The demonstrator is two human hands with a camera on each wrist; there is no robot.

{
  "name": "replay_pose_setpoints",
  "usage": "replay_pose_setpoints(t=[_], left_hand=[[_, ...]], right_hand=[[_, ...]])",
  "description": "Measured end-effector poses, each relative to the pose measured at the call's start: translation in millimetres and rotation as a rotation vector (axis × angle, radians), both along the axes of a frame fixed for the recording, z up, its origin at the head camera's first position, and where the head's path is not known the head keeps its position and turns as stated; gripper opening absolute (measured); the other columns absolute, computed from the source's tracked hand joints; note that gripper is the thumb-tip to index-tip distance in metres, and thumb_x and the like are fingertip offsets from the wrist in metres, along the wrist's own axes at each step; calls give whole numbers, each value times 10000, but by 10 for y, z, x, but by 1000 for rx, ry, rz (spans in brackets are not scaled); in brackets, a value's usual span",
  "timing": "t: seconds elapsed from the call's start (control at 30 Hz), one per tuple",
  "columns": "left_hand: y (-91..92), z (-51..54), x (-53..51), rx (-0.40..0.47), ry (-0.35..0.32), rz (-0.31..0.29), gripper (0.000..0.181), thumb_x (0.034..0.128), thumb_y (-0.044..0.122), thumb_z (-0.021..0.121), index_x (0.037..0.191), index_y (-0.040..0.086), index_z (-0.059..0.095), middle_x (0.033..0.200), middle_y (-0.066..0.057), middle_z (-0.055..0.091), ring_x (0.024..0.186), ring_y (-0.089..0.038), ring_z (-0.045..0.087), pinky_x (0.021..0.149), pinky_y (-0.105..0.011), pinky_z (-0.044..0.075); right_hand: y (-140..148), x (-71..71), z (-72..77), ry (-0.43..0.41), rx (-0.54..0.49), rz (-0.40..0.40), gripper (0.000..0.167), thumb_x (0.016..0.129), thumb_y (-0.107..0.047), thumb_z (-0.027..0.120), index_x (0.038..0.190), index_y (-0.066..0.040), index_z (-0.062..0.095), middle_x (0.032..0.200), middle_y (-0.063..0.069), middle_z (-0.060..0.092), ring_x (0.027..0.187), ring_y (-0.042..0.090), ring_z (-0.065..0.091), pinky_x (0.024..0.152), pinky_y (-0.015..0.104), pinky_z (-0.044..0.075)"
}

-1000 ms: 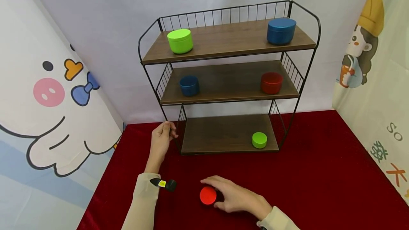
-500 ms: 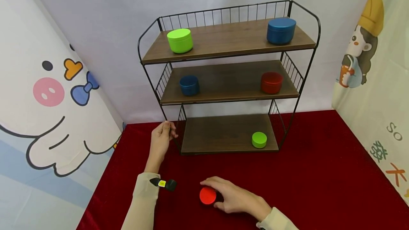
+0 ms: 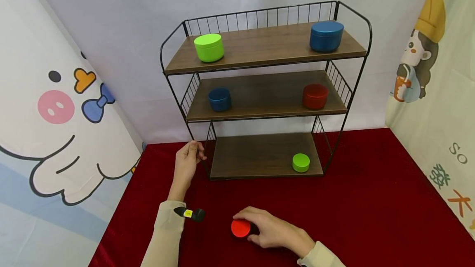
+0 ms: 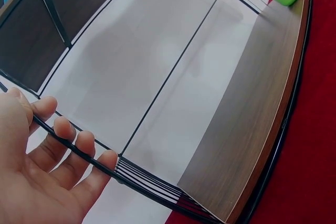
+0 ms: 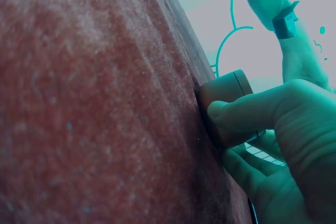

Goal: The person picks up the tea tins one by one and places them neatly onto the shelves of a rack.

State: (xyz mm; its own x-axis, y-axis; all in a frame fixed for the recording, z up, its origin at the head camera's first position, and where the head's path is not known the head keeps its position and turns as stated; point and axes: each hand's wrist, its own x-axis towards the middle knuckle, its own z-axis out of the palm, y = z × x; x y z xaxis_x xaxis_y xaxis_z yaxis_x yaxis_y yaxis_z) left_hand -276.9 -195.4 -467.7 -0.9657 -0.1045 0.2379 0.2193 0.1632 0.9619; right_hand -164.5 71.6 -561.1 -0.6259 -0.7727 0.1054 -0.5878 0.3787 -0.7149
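Note:
My left hand (image 3: 186,164) holds the black wire side post of a three-tier shelf rack (image 3: 267,122); in the left wrist view its fingers (image 4: 84,145) curl behind the wire. Low in the head view, a small round red tin (image 3: 241,228) stands on the red cloth. My right hand (image 3: 272,228) grips it from the right, fingers at its far side and thumb at its near side. The right wrist view, oddly tinted, has the thumb pressed on the side of the lidded tin (image 5: 226,90); the other fingers are partly hidden behind it.
On the top board sit a green tin (image 3: 209,48) and a larger blue tin (image 3: 326,36). The middle board carries a blue tin (image 3: 219,99) and a red tin (image 3: 315,96). A small green tin (image 3: 301,162) is at the bottom board's right. Printed curtains (image 3: 55,155) hang around the table.
The fingers of my right hand have drawn in onto the small red tin, where a gap showed before. My left hand stays on the rack's post.

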Motion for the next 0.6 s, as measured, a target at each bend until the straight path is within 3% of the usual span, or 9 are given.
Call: replay_pose_setpoints(t=[0.6], left_hand=[[0,5,6,-10,-1,1,503,1118,355,400,993,-96,585,801,-110,550,738,-160,619,748,-261,579]], right_hand=[[-10,-19,2,9,-8,6,569,914,-48,750,1440,-154,559,1419,-22,572,1304,114,555,1072,330,506]])
